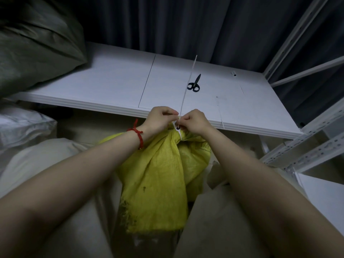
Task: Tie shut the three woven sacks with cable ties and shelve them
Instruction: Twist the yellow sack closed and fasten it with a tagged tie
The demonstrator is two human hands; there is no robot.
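Observation:
A yellow woven sack [158,175] stands between my knees with its neck bunched together. Around that neck runs a white cable tie [188,84], and its long free tail sticks up and away over the shelf board. My left hand [160,118] pinches the tie at the neck from the left. My right hand [195,121] pinches it from the right, close to the tie's head. A dark green sack [35,43] lies on the white shelf board [115,79] at the far left. A white sack [22,125] rests on the floor at the left, below the board.
Black-handled scissors [194,83] lie on the shelf board beyond my hands. White metal shelf uprights and rails [305,146] stand at the right. A dark curtain hangs behind the shelf. A small white piece [233,73] lies at the board's far right.

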